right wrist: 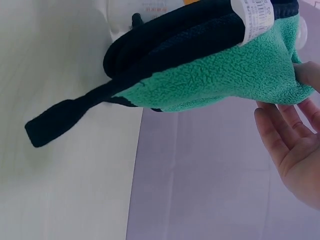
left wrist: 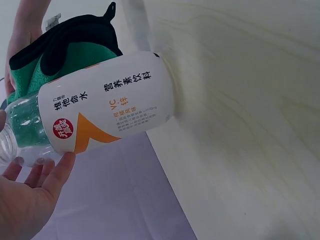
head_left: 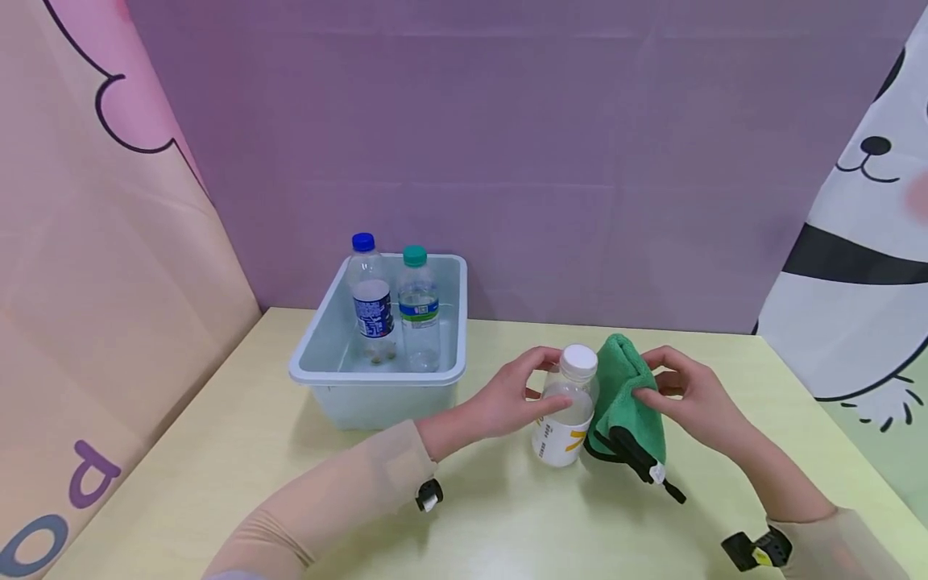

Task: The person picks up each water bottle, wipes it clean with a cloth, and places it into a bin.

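My left hand [head_left: 519, 392] holds a clear plastic bottle [head_left: 565, 435] around its upper part, thumb on the near side. The bottle has a white cap and a white label with orange marks; in the left wrist view that label [left wrist: 107, 102] faces the camera. Against the bottle's right side leans a folded green cleaning cloth [head_left: 631, 387] with black trim. My right hand [head_left: 696, 395] pinches the cloth by its upper right side. In the right wrist view, a black strap [right wrist: 60, 117] and a white tag [right wrist: 257, 20] hang on the cloth [right wrist: 220, 75].
A pale blue plastic basin [head_left: 384, 403] stands at the back left of the light wooden table [head_left: 507, 524]. Inside it are a blue-capped bottle [head_left: 373, 310] and a green-capped bottle [head_left: 418, 310], both upright. Behind the table hangs a purple backdrop [head_left: 544, 161].
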A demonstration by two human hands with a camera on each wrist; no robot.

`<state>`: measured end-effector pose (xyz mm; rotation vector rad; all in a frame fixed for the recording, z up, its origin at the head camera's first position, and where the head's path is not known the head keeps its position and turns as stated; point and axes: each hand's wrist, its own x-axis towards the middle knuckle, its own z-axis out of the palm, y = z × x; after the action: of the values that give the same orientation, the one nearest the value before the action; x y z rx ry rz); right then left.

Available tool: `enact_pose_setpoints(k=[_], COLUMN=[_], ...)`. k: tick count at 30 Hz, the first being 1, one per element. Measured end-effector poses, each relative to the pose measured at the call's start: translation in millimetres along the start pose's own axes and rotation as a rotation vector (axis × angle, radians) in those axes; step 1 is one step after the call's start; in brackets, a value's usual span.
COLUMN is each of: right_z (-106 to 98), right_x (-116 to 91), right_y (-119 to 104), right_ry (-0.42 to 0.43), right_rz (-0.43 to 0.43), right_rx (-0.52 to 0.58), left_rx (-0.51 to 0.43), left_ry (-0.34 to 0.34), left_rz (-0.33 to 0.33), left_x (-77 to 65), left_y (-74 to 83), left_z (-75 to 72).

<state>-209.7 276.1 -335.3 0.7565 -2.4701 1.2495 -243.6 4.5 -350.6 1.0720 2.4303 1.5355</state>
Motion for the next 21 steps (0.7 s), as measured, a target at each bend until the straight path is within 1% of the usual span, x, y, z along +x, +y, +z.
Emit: enact_pose_setpoints(k=[6,9,12,15,21], right_z=[14.1,19.7,24.2,28.6,39.3], right_x=[3.9,6.5,7.4,6.2,-0.6], right_y=[-4.8,-6.0,-5.9,-3.1,10.7], right_ry=[-0.038,-0.061,-0.067,-0.077,-0.150], right_rz=[0.017,0.028,0.042,0.052,0.082], right_rx=[0.024,0.051,0.075,0.091,0.136], left_rx=[-0.068,-0.080,-0.087,-0.088,-0.075], left_ry=[0.003,0.004,0.004,0.006,0.012], left_rz=[0.021,0.025,0.024,0.021,0.017], left_x=[-1.3,-1.6,-1.6,-1.5,-2.0], left_y=[-2.8,-3.2,-3.5,-4.0,-3.5], left_z=[1.5,1.8,2.0,2.3,3.0])
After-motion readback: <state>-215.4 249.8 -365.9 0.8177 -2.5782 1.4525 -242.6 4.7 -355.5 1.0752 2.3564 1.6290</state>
